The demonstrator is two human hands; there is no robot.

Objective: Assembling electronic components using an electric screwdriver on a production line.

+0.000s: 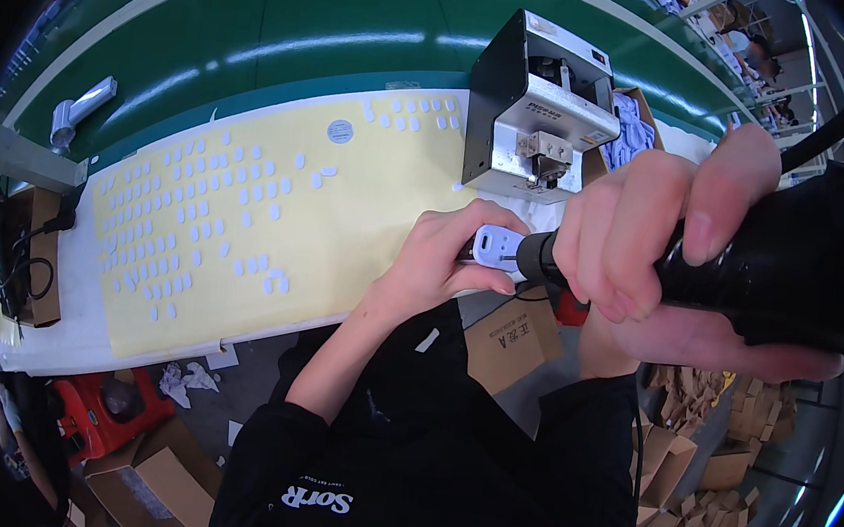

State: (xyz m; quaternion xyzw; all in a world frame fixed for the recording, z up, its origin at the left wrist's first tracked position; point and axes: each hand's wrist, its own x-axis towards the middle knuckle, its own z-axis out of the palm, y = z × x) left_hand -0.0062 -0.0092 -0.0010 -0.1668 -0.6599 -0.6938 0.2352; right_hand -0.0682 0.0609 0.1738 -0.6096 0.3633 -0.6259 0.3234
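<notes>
My left hand (429,264) is closed around a small white plastic housing (494,242) with a slot at one end, held above the table's front edge. Wrapped about a thick black electric screwdriver (814,258) are the fingers of my right hand (661,229). The screwdriver lies nearly level, its nose pointing left. Its thin bit meets the right end of the white housing; whether it sits on a screw is too small to tell. Just beyond both hands stands a black and silver screw feeder (545,114).
Rows of small white oval pieces (185,213) lie on a yellow sheet (343,247). A round grey label (339,132) is among them. Behind the feeder, a carton holds bluish-white parts (631,131). A box of cables (36,260) sits far left. Cartons (157,476) and a red bin (108,412) occupy the floor.
</notes>
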